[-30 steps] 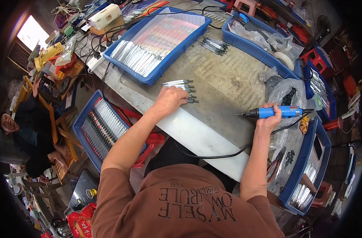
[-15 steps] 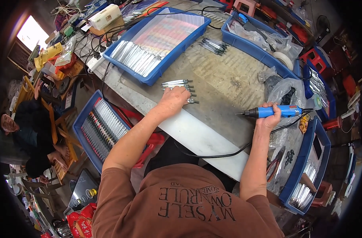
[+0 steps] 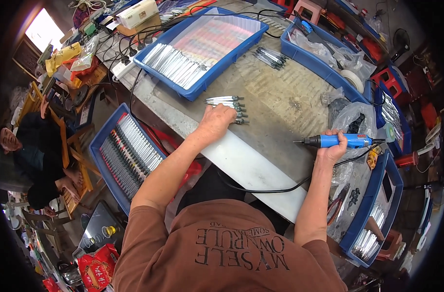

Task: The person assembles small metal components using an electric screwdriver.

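My left hand (image 3: 217, 120) is curled over a short row of silver metal rods (image 3: 224, 100) with dark threaded tips. They lie side by side on the worktable (image 3: 270, 121); the palm and fingers cover part of the row. Clear of the tabletop, my right hand (image 3: 335, 147) wraps around a blue electric screwdriver (image 3: 356, 140). Its dark nose and thin bit point left, toward the rods, but stay well apart from them. A black cable leaves its rear end.
A blue tray (image 3: 193, 92) of silver rods stands beyond my left hand; another bunch of rods (image 3: 270, 58) lies farther back. A filled tray (image 3: 96, 148) is at lower left, another tray (image 3: 351, 243) at right. Plastic bags (image 3: 351, 117) crowd the right side. Someone (image 3: 42, 155) sits at left.
The view has shifted slightly, moving the table and trays a little rightward in the picture. The screwdriver has tipped slightly to lie more level. My left hand stays at the rods.
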The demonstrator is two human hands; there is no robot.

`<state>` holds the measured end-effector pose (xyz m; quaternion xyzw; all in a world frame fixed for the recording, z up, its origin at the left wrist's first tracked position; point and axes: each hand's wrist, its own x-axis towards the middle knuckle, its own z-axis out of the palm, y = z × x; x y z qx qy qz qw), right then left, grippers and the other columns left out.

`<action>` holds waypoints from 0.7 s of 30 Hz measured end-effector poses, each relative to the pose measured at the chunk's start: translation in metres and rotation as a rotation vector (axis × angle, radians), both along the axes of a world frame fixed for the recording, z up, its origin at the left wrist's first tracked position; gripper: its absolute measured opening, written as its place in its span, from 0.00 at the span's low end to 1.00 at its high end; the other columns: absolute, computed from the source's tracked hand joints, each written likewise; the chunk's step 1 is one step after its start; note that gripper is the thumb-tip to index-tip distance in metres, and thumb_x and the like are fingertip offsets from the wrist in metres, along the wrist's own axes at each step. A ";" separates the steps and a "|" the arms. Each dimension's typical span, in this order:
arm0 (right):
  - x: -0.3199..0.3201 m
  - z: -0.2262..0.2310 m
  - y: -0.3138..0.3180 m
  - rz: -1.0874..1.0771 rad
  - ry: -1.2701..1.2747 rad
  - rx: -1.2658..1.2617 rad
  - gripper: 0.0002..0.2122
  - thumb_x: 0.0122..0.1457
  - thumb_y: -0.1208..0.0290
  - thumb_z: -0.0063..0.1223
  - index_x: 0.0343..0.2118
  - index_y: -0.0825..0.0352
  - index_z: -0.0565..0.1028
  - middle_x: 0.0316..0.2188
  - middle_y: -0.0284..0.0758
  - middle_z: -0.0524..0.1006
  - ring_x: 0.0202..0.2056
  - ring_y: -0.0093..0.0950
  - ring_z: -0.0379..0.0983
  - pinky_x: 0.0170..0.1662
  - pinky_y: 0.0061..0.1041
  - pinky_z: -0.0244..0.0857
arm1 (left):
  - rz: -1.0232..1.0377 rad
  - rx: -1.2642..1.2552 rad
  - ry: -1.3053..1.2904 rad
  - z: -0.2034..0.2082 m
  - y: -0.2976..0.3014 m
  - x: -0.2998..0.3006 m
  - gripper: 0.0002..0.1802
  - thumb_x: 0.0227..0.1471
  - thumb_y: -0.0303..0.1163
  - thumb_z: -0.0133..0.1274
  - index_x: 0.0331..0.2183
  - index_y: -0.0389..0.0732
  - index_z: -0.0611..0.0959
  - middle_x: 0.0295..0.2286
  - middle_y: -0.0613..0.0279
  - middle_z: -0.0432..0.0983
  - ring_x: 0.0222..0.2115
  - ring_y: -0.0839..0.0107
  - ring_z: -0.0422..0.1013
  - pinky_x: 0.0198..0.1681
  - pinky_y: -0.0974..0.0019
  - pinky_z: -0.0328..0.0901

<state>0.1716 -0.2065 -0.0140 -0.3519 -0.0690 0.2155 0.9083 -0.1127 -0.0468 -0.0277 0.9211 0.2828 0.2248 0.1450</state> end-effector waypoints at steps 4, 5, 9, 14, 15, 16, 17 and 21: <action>0.000 0.001 -0.001 -0.026 0.002 -0.024 0.12 0.42 0.73 0.46 0.32 0.63 0.62 0.19 0.33 0.66 0.21 0.28 0.64 0.27 0.27 0.59 | -0.036 -0.067 -0.205 0.003 0.002 0.001 0.02 0.45 0.25 0.45 0.25 0.39 0.69 0.24 0.59 0.71 0.29 0.61 0.67 0.35 0.62 0.57; 0.000 0.000 -0.001 -0.029 -0.005 -0.032 0.12 0.42 0.73 0.46 0.32 0.63 0.62 0.19 0.33 0.66 0.21 0.28 0.64 0.27 0.27 0.59 | -0.036 -0.067 -0.205 0.007 -0.001 0.001 0.02 0.45 0.25 0.45 0.25 0.39 0.69 0.24 0.59 0.71 0.29 0.61 0.67 0.35 0.62 0.57; -0.002 -0.001 0.000 -0.007 0.009 -0.021 0.11 0.42 0.73 0.46 0.31 0.62 0.62 0.19 0.32 0.66 0.21 0.28 0.64 0.27 0.28 0.59 | 0.136 -0.430 -0.463 0.033 -0.020 -0.013 0.03 0.47 0.23 0.45 0.28 0.37 0.70 0.19 0.63 0.67 0.22 0.74 0.66 0.26 0.72 0.60; 0.012 -0.014 -0.001 0.059 0.018 0.006 0.09 0.42 0.73 0.47 0.29 0.62 0.63 0.19 0.33 0.66 0.22 0.28 0.64 0.28 0.28 0.60 | 0.220 -0.428 -0.447 0.036 -0.028 -0.078 0.12 0.43 0.24 0.50 0.35 0.38 0.72 0.25 0.57 0.70 0.25 0.69 0.68 0.31 0.71 0.63; 0.018 -0.016 -0.004 0.082 0.021 0.026 0.10 0.42 0.74 0.48 0.29 0.63 0.63 0.20 0.34 0.66 0.22 0.28 0.64 0.28 0.27 0.60 | 0.269 -0.453 -0.413 0.037 -0.030 -0.093 0.13 0.42 0.25 0.51 0.35 0.37 0.72 0.26 0.57 0.71 0.26 0.70 0.69 0.32 0.71 0.63; 0.022 -0.017 -0.006 0.088 0.014 0.047 0.10 0.42 0.75 0.48 0.29 0.65 0.63 0.21 0.35 0.66 0.23 0.29 0.64 0.29 0.27 0.61 | 0.322 -0.441 -0.380 0.035 -0.032 -0.110 0.12 0.43 0.25 0.51 0.34 0.36 0.73 0.26 0.57 0.71 0.27 0.70 0.68 0.32 0.71 0.63; 0.025 -0.017 -0.006 0.064 -0.002 0.021 0.09 0.42 0.76 0.48 0.27 0.66 0.63 0.21 0.36 0.66 0.23 0.29 0.63 0.29 0.26 0.61 | 0.375 -0.428 -0.346 0.031 -0.035 -0.128 0.12 0.43 0.25 0.51 0.34 0.36 0.73 0.26 0.58 0.71 0.27 0.71 0.68 0.32 0.71 0.63; 0.045 -0.023 -0.012 0.166 -0.030 0.026 0.06 0.44 0.72 0.46 0.23 0.67 0.63 0.20 0.35 0.66 0.25 0.30 0.63 0.33 0.29 0.57 | 0.511 -0.140 -0.149 0.004 -0.043 -0.211 0.10 0.43 0.26 0.50 0.32 0.35 0.73 0.27 0.51 0.70 0.30 0.57 0.68 0.33 0.64 0.63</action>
